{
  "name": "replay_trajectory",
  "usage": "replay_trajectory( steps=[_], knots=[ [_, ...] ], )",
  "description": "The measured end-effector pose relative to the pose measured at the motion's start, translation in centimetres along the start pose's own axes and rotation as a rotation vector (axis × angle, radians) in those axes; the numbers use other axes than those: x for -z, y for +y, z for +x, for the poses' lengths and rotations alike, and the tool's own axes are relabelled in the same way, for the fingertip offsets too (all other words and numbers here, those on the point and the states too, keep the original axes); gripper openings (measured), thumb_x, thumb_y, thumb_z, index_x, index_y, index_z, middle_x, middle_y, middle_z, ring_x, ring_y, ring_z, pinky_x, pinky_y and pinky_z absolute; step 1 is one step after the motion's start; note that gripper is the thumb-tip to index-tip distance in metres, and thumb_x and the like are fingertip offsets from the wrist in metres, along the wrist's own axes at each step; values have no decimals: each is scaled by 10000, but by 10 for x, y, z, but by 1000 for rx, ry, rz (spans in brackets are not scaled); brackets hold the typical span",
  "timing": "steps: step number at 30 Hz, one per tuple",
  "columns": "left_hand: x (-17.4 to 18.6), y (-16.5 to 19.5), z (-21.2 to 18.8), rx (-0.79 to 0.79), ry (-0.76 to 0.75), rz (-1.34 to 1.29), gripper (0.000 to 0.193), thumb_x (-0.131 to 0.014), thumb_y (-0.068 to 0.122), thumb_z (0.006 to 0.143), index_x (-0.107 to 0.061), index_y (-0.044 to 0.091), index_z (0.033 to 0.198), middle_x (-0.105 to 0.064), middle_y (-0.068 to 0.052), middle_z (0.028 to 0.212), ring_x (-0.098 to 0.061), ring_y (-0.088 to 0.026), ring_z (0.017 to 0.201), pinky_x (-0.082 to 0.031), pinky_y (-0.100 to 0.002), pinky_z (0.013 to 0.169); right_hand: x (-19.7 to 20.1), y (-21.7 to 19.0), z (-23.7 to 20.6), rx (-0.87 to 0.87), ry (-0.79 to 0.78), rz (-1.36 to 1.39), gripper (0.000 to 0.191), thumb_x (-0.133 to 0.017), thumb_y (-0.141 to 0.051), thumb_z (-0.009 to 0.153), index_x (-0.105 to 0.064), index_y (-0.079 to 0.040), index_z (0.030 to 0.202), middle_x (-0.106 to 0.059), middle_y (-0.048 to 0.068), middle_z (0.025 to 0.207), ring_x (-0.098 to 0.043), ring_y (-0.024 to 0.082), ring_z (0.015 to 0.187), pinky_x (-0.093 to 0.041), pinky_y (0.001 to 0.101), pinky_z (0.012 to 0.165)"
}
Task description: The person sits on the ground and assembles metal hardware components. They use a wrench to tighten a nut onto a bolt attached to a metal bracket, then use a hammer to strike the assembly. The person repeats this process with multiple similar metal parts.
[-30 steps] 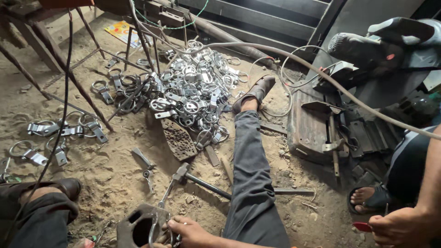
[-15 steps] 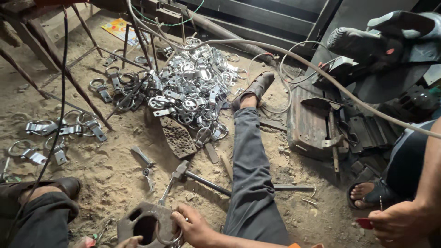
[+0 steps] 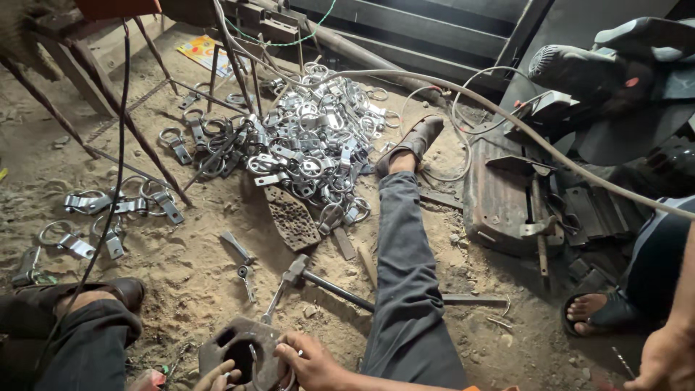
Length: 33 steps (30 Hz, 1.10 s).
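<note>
While we sit on the sandy floor (image 3: 181, 268), our right hand (image 3: 313, 362) pinches a metal ring (image 3: 255, 362) against the heavy steel block (image 3: 239, 347) between our legs, left hand (image 3: 216, 375) fingers pressed on its edge, seemingly to steady it.

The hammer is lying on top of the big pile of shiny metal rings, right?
Not quite. The head view shows the hammer lying on the sandy ground, nearer the person than the pile of shiny metal rings, with its handle running under the outstretched leg.
</note>
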<state>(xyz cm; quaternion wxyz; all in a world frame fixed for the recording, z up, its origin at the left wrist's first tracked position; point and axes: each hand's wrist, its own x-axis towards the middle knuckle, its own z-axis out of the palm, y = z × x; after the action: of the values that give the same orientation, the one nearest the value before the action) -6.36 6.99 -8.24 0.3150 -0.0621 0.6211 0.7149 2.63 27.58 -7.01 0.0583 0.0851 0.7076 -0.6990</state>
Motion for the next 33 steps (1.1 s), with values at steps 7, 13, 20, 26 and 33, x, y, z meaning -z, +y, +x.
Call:
replay_trajectory(
  steps=[7,13,20,26,33],
  knots=[
    [-2,-10,-6,-46,-13,-48,365,-590,233,965,-732,15,1220,-832,-167,965,-800,-263,825,-631,-383,769,-6,3,-3,11,-32,36,167,-586,-210,1079,-636,-53,1052,-663,27,776,-649,96,696,-538,272,618],
    [-4,-12,-9,-210,28,113,337,-685,116,936,-748,-39,1228,-825,-157,944,-765,-204,849,-593,-313,795,-5,-8,-5,62,-101,-119,210,-602,-205,1104,-651,-19,1019,-687,33,785,-666,98,713,-545,265,628],
    [-3,-10,-8,166,3,-126,376,-582,238,947,-709,29,1232,-805,-128,946,-764,-211,804,-616,-364,752,-8,-15,-10,14,-208,-50,175,-592,-205,1103,-628,-34,1091,-699,25,807,-667,85,713,-544,261,633],
    [-23,-23,-12,-57,94,48,313,-679,237,954,-794,-11,1107,-787,-126,833,-726,-174,743,-568,-295,707,-14,-6,-9,94,-173,-88,191,-611,-209,1088,-614,-27,1145,-708,51,868,-669,110,786,-550,289,694],
    [-8,-15,-9,-90,145,4,333,-587,329,992,-755,45,1033,-693,-87,705,-625,-161,504,-506,-301,492,-1,-27,1,-10,44,-434,220,-626,-263,1050,-708,-69,1111,-708,104,925,-679,228,828,-540,402,752]
  ],
)
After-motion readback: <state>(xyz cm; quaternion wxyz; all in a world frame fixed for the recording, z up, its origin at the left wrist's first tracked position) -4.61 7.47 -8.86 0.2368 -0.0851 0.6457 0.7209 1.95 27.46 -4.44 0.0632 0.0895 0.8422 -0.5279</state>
